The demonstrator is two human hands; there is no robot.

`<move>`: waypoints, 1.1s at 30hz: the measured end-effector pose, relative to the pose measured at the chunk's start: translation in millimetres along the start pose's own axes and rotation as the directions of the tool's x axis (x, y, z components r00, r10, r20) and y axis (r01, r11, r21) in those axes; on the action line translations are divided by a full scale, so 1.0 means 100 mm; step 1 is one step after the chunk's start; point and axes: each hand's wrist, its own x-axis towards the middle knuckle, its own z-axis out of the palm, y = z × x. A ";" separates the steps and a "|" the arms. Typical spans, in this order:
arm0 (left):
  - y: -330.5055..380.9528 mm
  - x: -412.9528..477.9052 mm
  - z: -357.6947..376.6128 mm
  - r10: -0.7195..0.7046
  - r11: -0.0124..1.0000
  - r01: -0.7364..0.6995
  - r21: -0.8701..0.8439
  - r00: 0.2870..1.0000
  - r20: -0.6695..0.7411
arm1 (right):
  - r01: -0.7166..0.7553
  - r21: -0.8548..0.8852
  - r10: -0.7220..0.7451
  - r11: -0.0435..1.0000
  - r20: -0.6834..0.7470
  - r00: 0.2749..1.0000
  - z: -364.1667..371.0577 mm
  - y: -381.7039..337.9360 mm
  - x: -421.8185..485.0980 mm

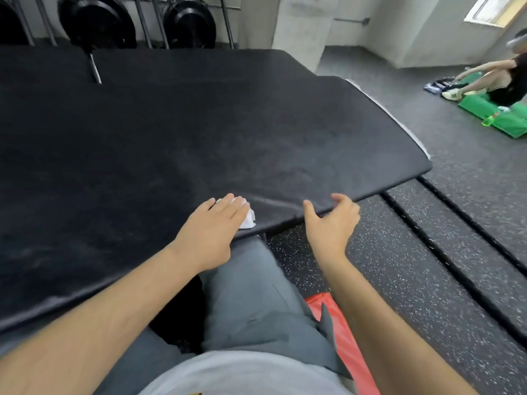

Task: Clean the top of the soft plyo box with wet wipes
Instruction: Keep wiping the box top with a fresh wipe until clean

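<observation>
The soft plyo box (176,132) has a wide black top that fills most of the view. My left hand (212,226) lies flat near the box's front edge and presses a crumpled white wet wipe (248,216) onto the top; the wipe shows under and beside the fingers. My right hand (332,223) grips the front edge of the box to the right of the wipe, thumb on top and fingers curled at the edge.
A red mat (345,334) lies on the speckled rubber floor (427,280) by my legs. Weight plates (97,21) on a rack stand behind the box. A person (502,78) sits on a green mat (496,115) at the far right.
</observation>
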 end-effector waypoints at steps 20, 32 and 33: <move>0.26 0.37 -0.50 0.010 0.999 -0.020 -0.035 0.964 -0.265 | -0.632 0.759 0.010 0.154 0.639 0.770 -0.20 -0.59 0.82; 1.23 1.55 -0.53 0.104 0.983 -0.136 -0.126 0.967 -0.231 | -0.550 0.827 0.209 0.118 0.521 0.828 -0.81 0.21 1.77; 1.23 1.59 -0.47 0.109 0.982 -0.137 -0.131 0.973 -0.204 | -0.582 0.799 0.267 0.152 0.534 0.802 -0.76 0.27 1.77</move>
